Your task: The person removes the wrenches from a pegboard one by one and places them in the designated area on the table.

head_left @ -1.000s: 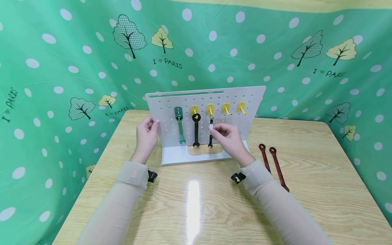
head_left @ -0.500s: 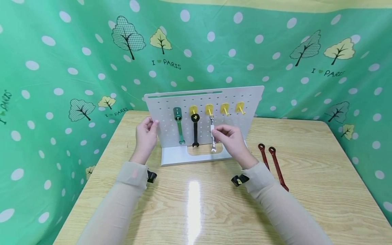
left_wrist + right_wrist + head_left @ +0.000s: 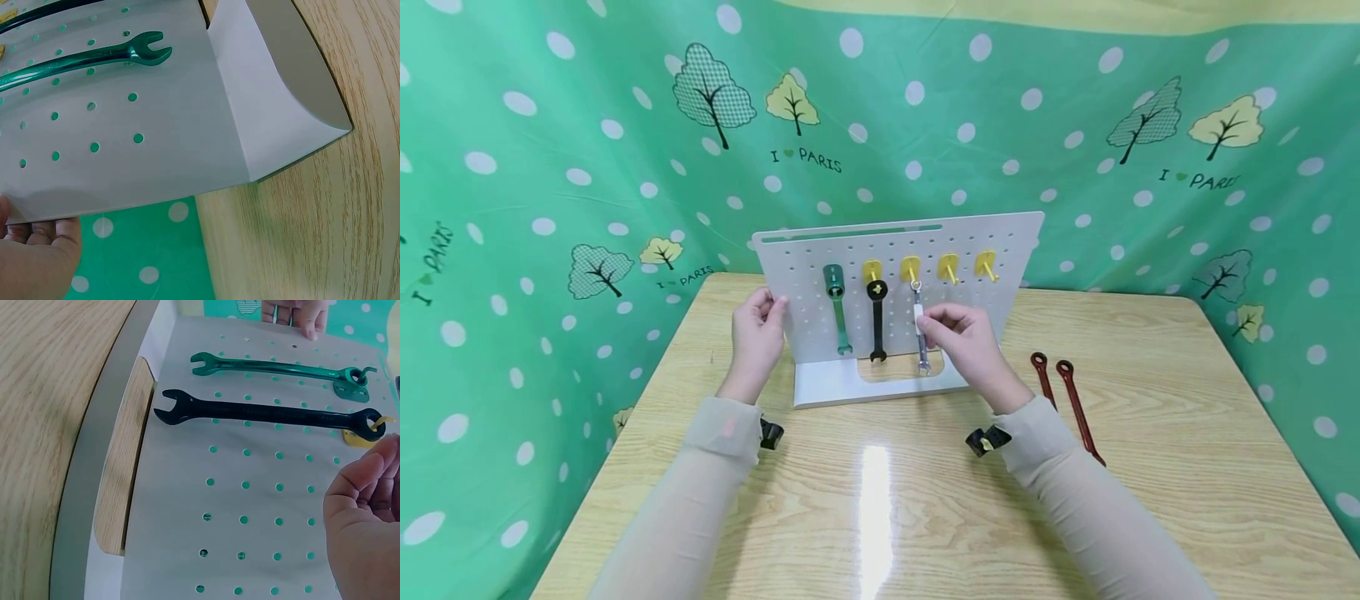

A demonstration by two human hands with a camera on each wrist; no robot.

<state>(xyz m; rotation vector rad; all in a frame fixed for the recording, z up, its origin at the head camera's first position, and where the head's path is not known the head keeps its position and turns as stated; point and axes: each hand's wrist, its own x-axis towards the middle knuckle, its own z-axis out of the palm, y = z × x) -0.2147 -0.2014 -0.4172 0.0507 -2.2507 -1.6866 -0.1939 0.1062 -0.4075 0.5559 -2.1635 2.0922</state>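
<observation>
One wrench (image 3: 922, 342) (in R fingers (image 3: 945, 312)), nr yel. hook (image 3: 911, 267)

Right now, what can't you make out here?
Head view: left red wrench, lower end, behind the right sleeve.
Head view: silver wrench on the middle hook or not; too small.
Left wrist: green wrench, ring end, past the left edge.
Right wrist: right hand, grip, cut off by the right edge.

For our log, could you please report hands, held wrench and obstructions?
Left hand gripping pegboard edge. Right hand pinching silver combination wrench at yellow hook. No obstruction visible.
</observation>
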